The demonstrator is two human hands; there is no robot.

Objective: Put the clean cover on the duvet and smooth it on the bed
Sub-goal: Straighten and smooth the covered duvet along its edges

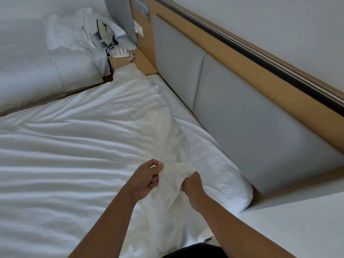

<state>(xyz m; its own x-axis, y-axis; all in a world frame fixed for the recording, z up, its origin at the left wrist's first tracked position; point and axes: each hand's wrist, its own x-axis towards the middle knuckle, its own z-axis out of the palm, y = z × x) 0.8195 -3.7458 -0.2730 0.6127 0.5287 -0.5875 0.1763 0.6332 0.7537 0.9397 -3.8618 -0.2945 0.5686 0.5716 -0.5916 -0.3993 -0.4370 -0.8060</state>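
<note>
- Fabric: the duvet cover (pixel 89 146) is white, soft, matt cloth, creased in long ridges that fan out from the corner you hold; its edge nearest the headboard (pixel 242 118) is finely crumpled.
- Your left hand (pixel 145 178) pinches that bunched corner, thumb and curled fingers clamped on the cloth.
- Your right hand (pixel 191 187) grips the same bunch, its fingers buried in the folds.
- Cover lies spread over the bed, short of the headboard; a strip of white sheet (pixel 210 153) shows between.
- Headboard: grey padded panels, tan wood frame.
- Second bed (pixel 28 75) beyond the headboard's far end carries crumpled white linen (pixel 65 32).
</note>
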